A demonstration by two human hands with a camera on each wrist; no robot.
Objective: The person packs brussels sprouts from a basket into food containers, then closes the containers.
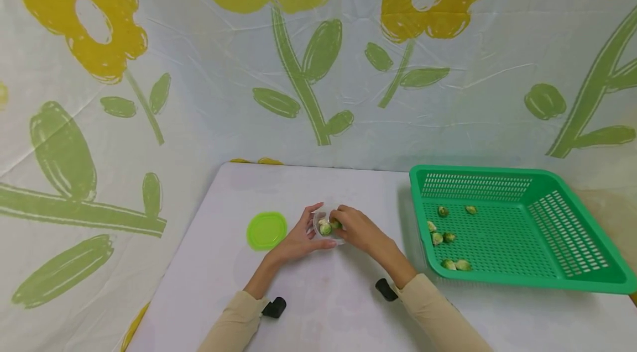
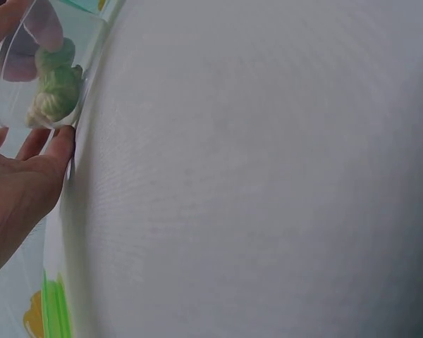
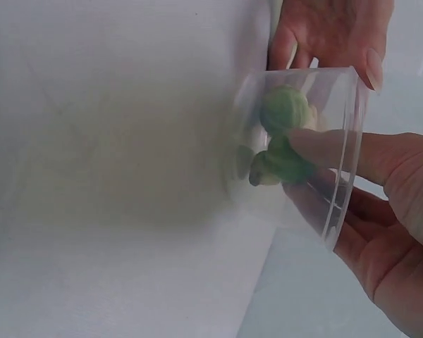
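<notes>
A round clear plastic tub [image 3: 245,201] stands on the white table, with Brussels sprouts [image 1: 325,228] inside. My left hand [image 1: 297,240] holds the tub from its left side, thumb along the near side and fingers round the far side. From the right, my right hand [image 1: 358,226] reaches down through the tub's mouth. Its thumb and fingers pinch a Brussels sprout [image 3: 290,163] low in the tub. Another sprout [image 3: 284,109] lies beside that one, as the right wrist view shows through the clear wall.
Left of the tub a bright green lid [image 1: 267,230] lies flat on the table [image 1: 318,297]. A large green plastic basket [image 1: 522,281] stands at the right, several loose sprouts [image 1: 449,237] along its left side. A flower-patterned sheet [image 1: 378,136] hangs behind the table.
</notes>
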